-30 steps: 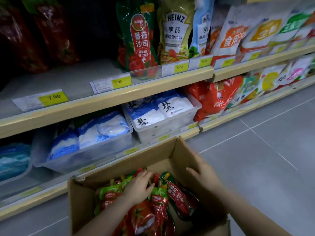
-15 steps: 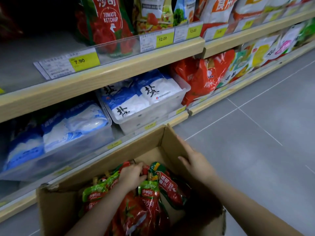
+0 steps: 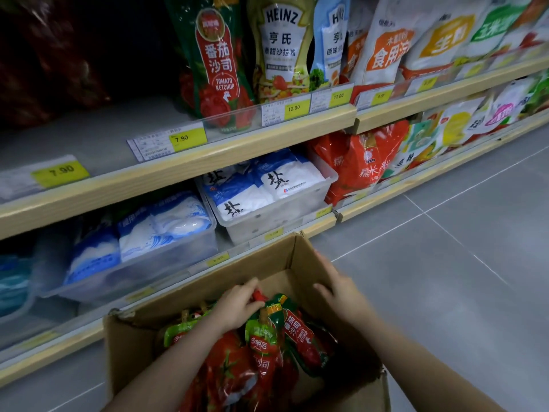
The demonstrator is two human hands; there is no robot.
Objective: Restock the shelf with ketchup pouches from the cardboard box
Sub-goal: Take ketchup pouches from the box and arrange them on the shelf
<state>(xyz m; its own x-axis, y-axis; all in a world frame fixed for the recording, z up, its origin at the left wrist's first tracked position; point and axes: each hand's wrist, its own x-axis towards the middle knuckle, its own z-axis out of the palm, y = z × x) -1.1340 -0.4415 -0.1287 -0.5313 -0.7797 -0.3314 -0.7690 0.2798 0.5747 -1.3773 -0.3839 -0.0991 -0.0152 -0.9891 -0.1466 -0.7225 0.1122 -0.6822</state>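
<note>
Ketchup pouches (image 3: 267, 349), red and green with spouted tops, are packed upright in an open brown cardboard box (image 3: 208, 288) set on the grey tiled floor (image 3: 445, 278) against the lowest shelf. The left hand (image 3: 236, 307) is lowered onto the tops of the pouches, with its fingers curled around the red cap (image 3: 259, 295) of one pouch near the middle of the box. The right hand (image 3: 341, 289) is laid against the inner face of the box's right flap, fingers straight and spread, nothing grasped. The lower parts of the pouches are hidden by the box walls and the left forearm, and the near edge of the box is cut off by the frame. One tall matching ketchup pouch (image 3: 217, 63) is stood on the wooden-edged middle shelf (image 3: 178, 171), above and beyond the box, beside a yellow-green Heinz salad dressing pouch (image 3: 280, 49); bare grey shelf surface is seen to its left, behind yellow price tags (image 3: 187, 138) marked 7.90. Dark red bags at upper left are too blurred to be identified. On the shelf beneath, clear plastic bins of blue-and-white salt bags (image 3: 261, 188) are ranged directly behind the box.
</note>
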